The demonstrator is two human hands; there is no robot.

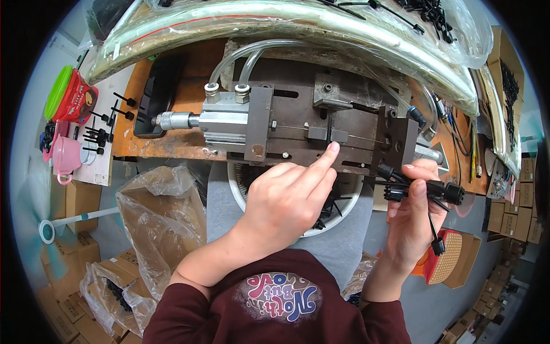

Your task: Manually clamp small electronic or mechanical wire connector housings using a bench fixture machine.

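My left hand point(286, 198) reaches over the front of a metal fixture, index finger stretched out. Its fingertip touches the near end of a thin black stem point(329, 131) lying across a small grey block point(338, 136). The thumb is hidden under the hand. At the right, my right hand point(415, 215) grips a bunch of black plastic pieces point(427, 191) with ribbed heads and thin stems, pointing several ways. To the left of the block sits a silver pneumatic cylinder point(225, 123), fixed to a dark plate point(259, 126).
A white basin point(236, 192) with black pieces sits below the fixture. Black pieces point(100, 135), a red tub point(80, 97) and a pink cup point(67, 153) stand left. Plastic-wrapped tubing point(286, 31) arches behind. A lined carton point(163, 212) is at lower left.
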